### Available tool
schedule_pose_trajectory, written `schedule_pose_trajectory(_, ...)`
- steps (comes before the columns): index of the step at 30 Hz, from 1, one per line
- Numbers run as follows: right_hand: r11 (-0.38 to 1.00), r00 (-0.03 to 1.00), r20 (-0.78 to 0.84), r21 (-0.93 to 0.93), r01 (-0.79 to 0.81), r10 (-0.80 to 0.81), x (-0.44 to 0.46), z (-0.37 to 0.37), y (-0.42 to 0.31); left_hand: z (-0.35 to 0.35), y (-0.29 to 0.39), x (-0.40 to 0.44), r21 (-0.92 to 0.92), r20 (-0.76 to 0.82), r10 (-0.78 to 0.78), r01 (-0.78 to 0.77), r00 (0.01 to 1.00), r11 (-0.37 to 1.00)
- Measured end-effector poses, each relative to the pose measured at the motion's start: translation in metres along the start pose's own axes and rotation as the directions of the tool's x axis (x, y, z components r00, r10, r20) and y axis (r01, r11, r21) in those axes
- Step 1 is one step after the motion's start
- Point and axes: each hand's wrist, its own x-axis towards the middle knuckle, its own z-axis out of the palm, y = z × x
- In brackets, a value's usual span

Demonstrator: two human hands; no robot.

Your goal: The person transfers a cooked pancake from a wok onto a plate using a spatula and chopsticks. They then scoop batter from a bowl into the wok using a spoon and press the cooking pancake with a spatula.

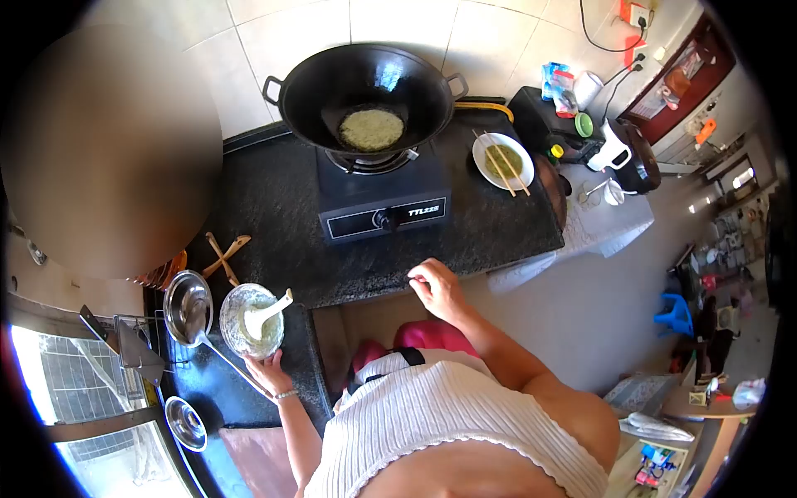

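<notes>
My left hand grips the near rim of a mixing bowl on the left counter. Pale batter coats the bowl's inside, and a white spoon leans in it with its handle over the right rim. My right hand hangs by the counter's front edge, fingers curled, with nothing visible in them. Farther back, a black wok sits on the gas stove. A round, pale yellow-green pancake lies in the wok's bottom.
Right of the stove, chopsticks rest across a white plate of greenish food. A steel ladle lies left of the bowl, by crossed wooden handles. A small metal bowl stands nearer. A black appliance stands at the back right.
</notes>
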Motion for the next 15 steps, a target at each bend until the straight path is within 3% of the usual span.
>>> schedule_pose_trajectory(3, 0.999, 0.997, -0.068, -0.022, -0.024, 0.023, 0.007, -0.022, 0.026, 0.022, 0.001, -0.028, -0.052, -0.200, -0.103, 0.094, 0.974, 0.994)
schedule_pose_trajectory(7, 0.998, 0.994, -0.108, -0.056, -0.028, 0.021, 0.020, -0.056, 0.063, 0.065, -0.013, -0.084, -0.017, -0.402, -0.047, 0.043, 0.914, 0.999)
schedule_pose_trajectory(13, 0.994, 0.993, -0.066, -0.032, -0.104, 0.102, 0.034, -0.112, 0.117, 0.149, -0.055, -0.154, 0.169, -0.068, -0.073, 0.084, 0.995, 0.982)
schedule_pose_trajectory(15, 0.992, 0.995, -0.038, -0.073, -0.099, 0.096, 0.033, -0.120, 0.138, 0.178, -0.065, -0.168, 0.210, -0.044, -0.069, 0.077, 0.997, 0.975)
